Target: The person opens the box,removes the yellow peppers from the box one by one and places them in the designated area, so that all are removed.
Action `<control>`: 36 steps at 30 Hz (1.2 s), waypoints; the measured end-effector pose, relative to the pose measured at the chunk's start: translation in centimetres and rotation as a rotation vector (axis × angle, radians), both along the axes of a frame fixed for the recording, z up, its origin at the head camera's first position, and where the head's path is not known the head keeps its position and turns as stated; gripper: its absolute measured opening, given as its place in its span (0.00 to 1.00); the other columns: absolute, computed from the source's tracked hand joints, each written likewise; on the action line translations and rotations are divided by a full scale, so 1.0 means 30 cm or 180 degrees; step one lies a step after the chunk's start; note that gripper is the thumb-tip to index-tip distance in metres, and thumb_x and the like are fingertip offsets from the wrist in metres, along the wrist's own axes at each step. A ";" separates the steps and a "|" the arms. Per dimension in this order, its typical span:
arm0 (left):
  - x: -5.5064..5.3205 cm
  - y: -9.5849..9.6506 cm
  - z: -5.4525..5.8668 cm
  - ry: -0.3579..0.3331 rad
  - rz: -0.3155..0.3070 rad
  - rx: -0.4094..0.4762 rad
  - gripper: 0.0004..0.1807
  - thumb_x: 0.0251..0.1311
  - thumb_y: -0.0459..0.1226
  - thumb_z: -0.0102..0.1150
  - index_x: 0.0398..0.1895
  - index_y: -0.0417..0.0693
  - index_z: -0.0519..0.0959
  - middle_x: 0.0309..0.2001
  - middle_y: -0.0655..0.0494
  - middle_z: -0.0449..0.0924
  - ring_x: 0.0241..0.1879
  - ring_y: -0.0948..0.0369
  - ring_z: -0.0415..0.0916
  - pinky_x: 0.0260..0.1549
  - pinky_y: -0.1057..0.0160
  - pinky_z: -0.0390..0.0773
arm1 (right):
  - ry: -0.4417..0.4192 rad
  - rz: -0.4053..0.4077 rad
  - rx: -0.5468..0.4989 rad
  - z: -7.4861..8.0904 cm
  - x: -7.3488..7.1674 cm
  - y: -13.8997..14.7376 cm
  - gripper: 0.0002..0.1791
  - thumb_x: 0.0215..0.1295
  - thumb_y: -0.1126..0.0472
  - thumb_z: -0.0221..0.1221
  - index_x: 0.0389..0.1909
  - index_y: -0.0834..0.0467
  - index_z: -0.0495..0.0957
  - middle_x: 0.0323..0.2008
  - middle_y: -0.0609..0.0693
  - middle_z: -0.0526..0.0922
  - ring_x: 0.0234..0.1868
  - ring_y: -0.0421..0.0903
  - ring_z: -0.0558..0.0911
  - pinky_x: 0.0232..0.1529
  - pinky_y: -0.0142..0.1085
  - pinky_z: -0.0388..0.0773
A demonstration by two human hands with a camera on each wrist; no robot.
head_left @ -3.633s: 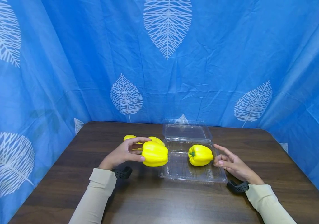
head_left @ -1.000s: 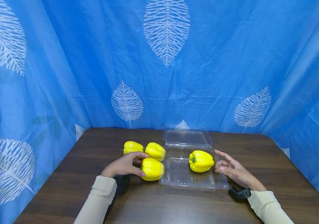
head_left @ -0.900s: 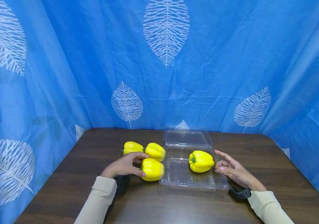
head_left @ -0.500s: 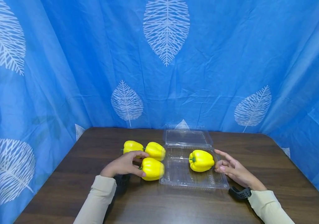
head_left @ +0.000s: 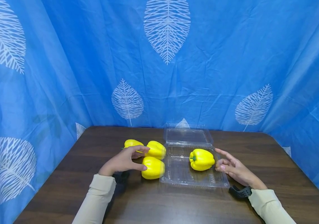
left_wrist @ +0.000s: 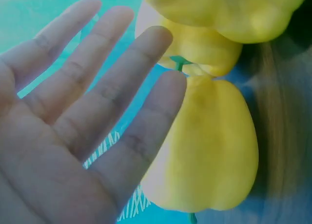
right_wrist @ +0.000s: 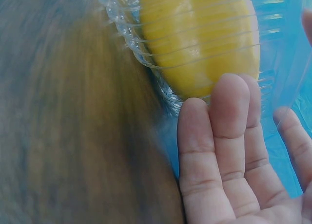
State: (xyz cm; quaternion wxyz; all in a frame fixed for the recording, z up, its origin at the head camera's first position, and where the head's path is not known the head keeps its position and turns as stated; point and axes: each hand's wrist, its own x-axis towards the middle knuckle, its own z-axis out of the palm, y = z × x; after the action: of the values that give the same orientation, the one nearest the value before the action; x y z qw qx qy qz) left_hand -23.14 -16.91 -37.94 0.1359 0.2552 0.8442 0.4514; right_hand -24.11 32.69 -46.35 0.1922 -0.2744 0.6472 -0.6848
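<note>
In the head view my left hand (head_left: 124,160) hovers at the stem side of the nearest yellow bell pepper (head_left: 153,168), thumb by its edge. The left wrist view shows that hand's fingers (left_wrist: 131,102) straight, with peppers beyond them. Two more peppers, a middle one (head_left: 156,150) and a far-left one (head_left: 132,143), lie just behind, the latter partly hidden by the hand. Another bell pepper (head_left: 202,160) lies inside the clear plastic clamshell container (head_left: 176,179). My right hand (head_left: 236,169) is at the container's right side; its fingers (right_wrist: 226,112) are against or very near the clear wall.
The container's clear lid (head_left: 187,136) stands raised at the back. Everything rests on a dark wooden table (head_left: 159,205). A blue curtain (head_left: 209,62) with white leaf prints hangs behind and at both sides.
The left hand lowered the raised pepper to the table left of the container, held it there, then let go and shifted slightly up and left. The right hand has stayed by the container.
</note>
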 end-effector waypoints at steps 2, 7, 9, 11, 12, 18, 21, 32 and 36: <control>0.000 0.005 0.005 0.0014 0.0027 0.0039 0.38 0.63 0.35 0.77 0.74 0.33 0.72 0.71 0.34 0.75 0.71 0.35 0.74 0.67 0.39 0.77 | -0.0002 0.0001 -0.0009 0.001 0.001 0.002 0.35 0.84 0.70 0.47 0.79 0.32 0.63 0.51 0.47 0.83 0.56 0.42 0.85 0.63 0.34 0.82; 0.001 0.017 0.012 0.0085 0.0086 0.0080 0.35 0.65 0.35 0.75 0.73 0.33 0.73 0.69 0.34 0.77 0.69 0.36 0.75 0.67 0.37 0.77 | 0.0001 -0.0015 -0.0016 0.004 0.004 0.004 0.35 0.84 0.71 0.47 0.80 0.33 0.63 0.51 0.47 0.83 0.56 0.42 0.85 0.63 0.34 0.82; 0.002 0.021 0.013 0.0138 0.0091 0.0086 0.34 0.66 0.34 0.75 0.72 0.33 0.74 0.68 0.35 0.78 0.68 0.36 0.76 0.67 0.37 0.77 | 0.0007 -0.0020 -0.0022 0.003 0.005 0.004 0.35 0.84 0.71 0.47 0.80 0.33 0.63 0.50 0.47 0.83 0.56 0.42 0.85 0.63 0.34 0.82; 0.003 0.025 0.013 0.0187 0.0085 0.0099 0.32 0.66 0.34 0.74 0.71 0.34 0.75 0.67 0.35 0.78 0.68 0.37 0.77 0.68 0.37 0.77 | 0.0015 -0.0033 -0.0018 0.003 0.005 0.005 0.36 0.83 0.71 0.47 0.80 0.33 0.63 0.50 0.47 0.83 0.56 0.42 0.85 0.63 0.34 0.82; 0.004 0.027 0.014 0.0209 0.0073 0.0103 0.32 0.67 0.34 0.74 0.71 0.33 0.75 0.67 0.35 0.79 0.67 0.37 0.77 0.68 0.37 0.77 | 0.0022 -0.0036 -0.0012 0.002 0.005 0.005 0.36 0.83 0.71 0.48 0.80 0.33 0.63 0.50 0.47 0.83 0.56 0.42 0.85 0.63 0.34 0.82; 0.011 0.039 0.021 0.0225 -0.0016 0.0135 0.30 0.71 0.34 0.71 0.72 0.33 0.74 0.68 0.34 0.77 0.67 0.37 0.77 0.68 0.37 0.76 | 0.0049 -0.0074 0.0029 0.004 0.002 0.003 0.35 0.83 0.71 0.49 0.79 0.33 0.63 0.50 0.47 0.83 0.55 0.42 0.85 0.62 0.33 0.82; 0.017 0.046 0.028 0.0248 -0.0065 0.0138 0.30 0.71 0.35 0.70 0.72 0.32 0.74 0.68 0.34 0.77 0.67 0.37 0.77 0.68 0.37 0.76 | 0.0054 -0.0089 0.0045 0.003 0.000 0.001 0.35 0.83 0.71 0.49 0.79 0.34 0.63 0.50 0.47 0.83 0.55 0.42 0.85 0.62 0.33 0.82; 0.028 0.085 0.047 0.0249 0.0024 0.0223 0.29 0.72 0.34 0.69 0.73 0.34 0.74 0.69 0.37 0.78 0.67 0.37 0.77 0.67 0.33 0.76 | 0.0022 -0.0129 0.0059 0.005 0.005 -0.005 0.35 0.83 0.71 0.49 0.79 0.33 0.64 0.49 0.47 0.83 0.55 0.42 0.85 0.62 0.33 0.82; 0.024 0.107 0.063 0.0416 0.0073 0.0261 0.28 0.72 0.34 0.69 0.72 0.36 0.75 0.69 0.39 0.79 0.67 0.39 0.78 0.67 0.34 0.77 | 0.0008 -0.0107 0.0021 0.006 0.006 -0.006 0.35 0.83 0.71 0.49 0.79 0.34 0.64 0.50 0.47 0.83 0.55 0.42 0.85 0.62 0.33 0.82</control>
State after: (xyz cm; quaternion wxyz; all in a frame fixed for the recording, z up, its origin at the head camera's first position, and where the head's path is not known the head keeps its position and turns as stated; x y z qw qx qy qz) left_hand -22.41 -13.69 -36.06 0.0649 0.2798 0.8349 0.4695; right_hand -23.93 32.53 -46.16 0.1808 -0.2637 0.6542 -0.6854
